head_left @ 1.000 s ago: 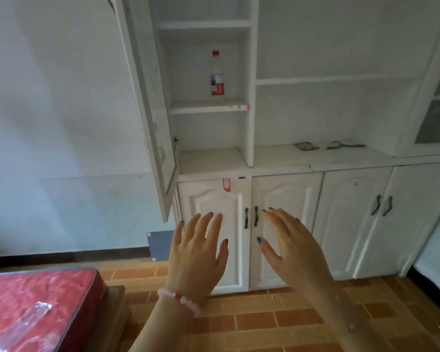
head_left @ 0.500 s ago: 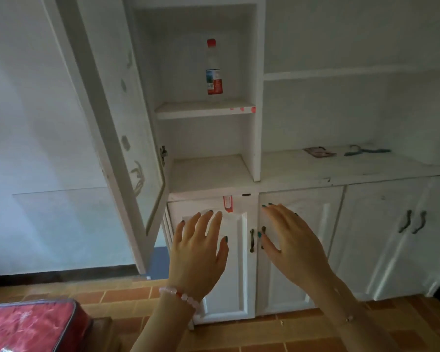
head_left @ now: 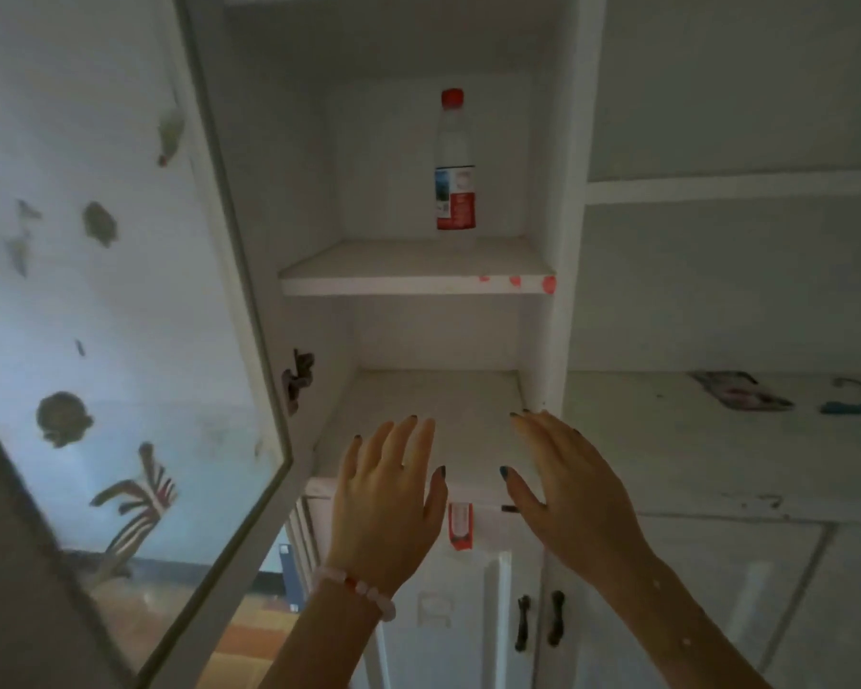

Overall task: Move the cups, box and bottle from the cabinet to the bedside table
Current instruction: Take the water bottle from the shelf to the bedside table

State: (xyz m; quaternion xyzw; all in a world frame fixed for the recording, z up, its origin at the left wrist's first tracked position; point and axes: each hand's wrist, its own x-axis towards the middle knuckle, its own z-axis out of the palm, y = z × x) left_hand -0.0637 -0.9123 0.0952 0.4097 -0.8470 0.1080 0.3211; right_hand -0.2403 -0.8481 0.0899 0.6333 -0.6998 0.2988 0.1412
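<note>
Both hands, left hand point(head_left: 386, 504) and right hand point(head_left: 565, 489), hover empty with fingers spread, ready to reach. The bottle point(head_left: 455, 164) stands upright at the far side of the upper shelf point(head_left: 369, 273), well above them.

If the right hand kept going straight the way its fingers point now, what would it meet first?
Probably the upright divider panel at the compartment's right side: the right hand, open and empty, points up and slightly left, with its fingertips just below the panel's lower end. The bottle stands higher and further left. Depth is unclear.
</note>
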